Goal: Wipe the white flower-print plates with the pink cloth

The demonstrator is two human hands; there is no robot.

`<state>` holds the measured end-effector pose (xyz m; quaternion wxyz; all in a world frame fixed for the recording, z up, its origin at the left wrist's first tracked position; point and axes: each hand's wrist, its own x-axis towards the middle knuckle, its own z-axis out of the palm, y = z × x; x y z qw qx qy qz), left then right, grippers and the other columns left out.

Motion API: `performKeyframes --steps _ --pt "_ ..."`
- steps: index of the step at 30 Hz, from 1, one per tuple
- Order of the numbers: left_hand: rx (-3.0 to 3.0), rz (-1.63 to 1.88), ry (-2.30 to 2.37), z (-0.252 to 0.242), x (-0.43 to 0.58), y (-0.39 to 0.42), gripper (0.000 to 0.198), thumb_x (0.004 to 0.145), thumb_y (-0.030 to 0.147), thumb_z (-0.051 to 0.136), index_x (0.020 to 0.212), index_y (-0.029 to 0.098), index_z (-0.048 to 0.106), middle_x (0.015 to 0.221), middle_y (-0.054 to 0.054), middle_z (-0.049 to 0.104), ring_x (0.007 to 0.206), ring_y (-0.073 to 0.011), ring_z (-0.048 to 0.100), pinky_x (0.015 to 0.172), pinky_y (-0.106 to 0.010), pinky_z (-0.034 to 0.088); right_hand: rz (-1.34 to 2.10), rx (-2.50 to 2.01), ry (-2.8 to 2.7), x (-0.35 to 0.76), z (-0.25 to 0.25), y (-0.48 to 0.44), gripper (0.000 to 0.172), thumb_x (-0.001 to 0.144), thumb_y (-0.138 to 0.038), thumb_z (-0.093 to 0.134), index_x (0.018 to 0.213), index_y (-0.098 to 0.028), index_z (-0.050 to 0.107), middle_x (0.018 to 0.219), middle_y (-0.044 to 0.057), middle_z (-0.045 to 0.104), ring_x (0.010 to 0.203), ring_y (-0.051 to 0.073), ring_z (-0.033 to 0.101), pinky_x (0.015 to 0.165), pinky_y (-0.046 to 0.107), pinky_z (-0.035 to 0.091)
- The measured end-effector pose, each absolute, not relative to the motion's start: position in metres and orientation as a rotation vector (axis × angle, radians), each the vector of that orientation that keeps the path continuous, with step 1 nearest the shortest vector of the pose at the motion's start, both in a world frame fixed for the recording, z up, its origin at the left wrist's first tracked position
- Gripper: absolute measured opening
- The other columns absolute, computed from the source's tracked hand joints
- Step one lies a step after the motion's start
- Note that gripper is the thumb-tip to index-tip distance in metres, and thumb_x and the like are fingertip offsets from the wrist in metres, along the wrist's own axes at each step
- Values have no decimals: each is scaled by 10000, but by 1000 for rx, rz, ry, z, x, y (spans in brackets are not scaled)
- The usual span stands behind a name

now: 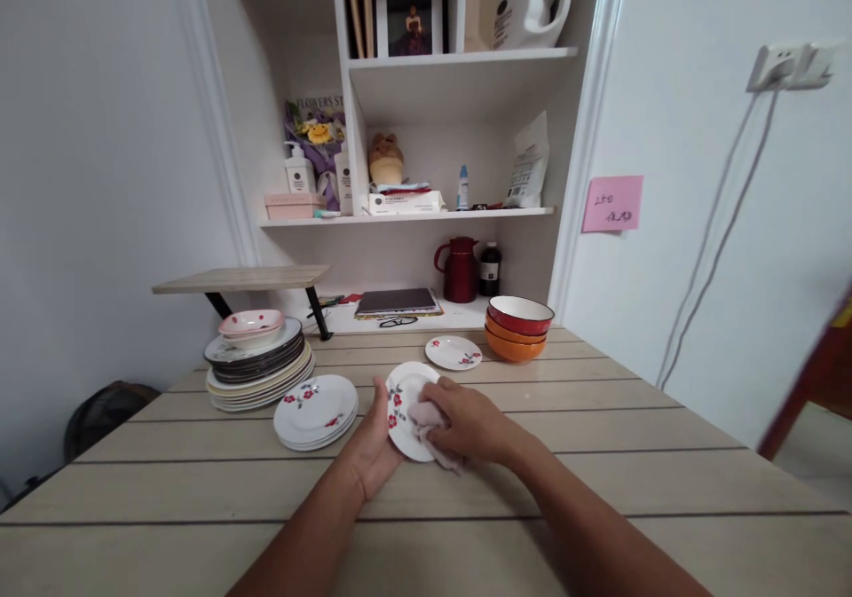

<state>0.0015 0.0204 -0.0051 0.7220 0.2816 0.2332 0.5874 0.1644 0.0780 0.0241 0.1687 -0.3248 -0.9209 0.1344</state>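
Note:
My left hand (376, 449) holds a white plate (403, 382) with red flowers by its left edge, tilted up above the table. The thumb lies along the rim and the other fingers are hidden behind. In my right hand (469, 420) a bunched pale pinkish cloth (427, 416) is pressed against the plate's face. Left of my hands sits a short stack of matching flowered plates (316, 409). Beyond the held plate, another flowered plate (453, 353) lies flat on the table.
A taller stack of mixed plates (259, 384) with a pink-dotted bowl (251, 324) on top stands at left, near a small raised wooden stand (240, 278). Red and orange bowls (516, 335) are stacked at back right. Behind are a laptop (396, 302) and a red jug (461, 271).

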Motion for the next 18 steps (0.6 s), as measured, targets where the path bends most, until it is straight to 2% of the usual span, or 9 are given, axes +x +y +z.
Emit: performKeyframes --steps 4,8,13,18 --pt "628 1277 523 -6 -2 21 663 858 608 416 1301 125 517 1177 -175 658 1110 -277 609 998 -420 412 491 -639 -2559 151 27 62 365 738 -186 630 1089 -260 565 1052 23 546 903 179 533 758 276 390" --pt "640 1262 475 -6 -2 23 648 866 593 417 1317 135 503 1181 -175 656 1111 -269 610 1008 -423 400 474 -676 -2358 138 28 68 488 747 -179 652 1205 -287 523 1120 31 527 989 185 527 830 288 394" --pt "639 1256 448 -7 -1 23 655 862 598 415 1359 174 461 1235 -157 632 1157 -262 583 1045 -434 361 361 -989 -2256 148 25 90 410 754 -295 661 1139 -242 530 1088 44 552 903 191 542 720 285 367" --pt "637 1286 494 -6 1 22 654 860 596 426 1345 161 476 1221 -164 639 1136 -270 596 1026 -433 386 364 -1091 -2519 163 23 87 391 719 -350 668 1073 -223 559 1051 66 587 852 205 554 663 282 330"
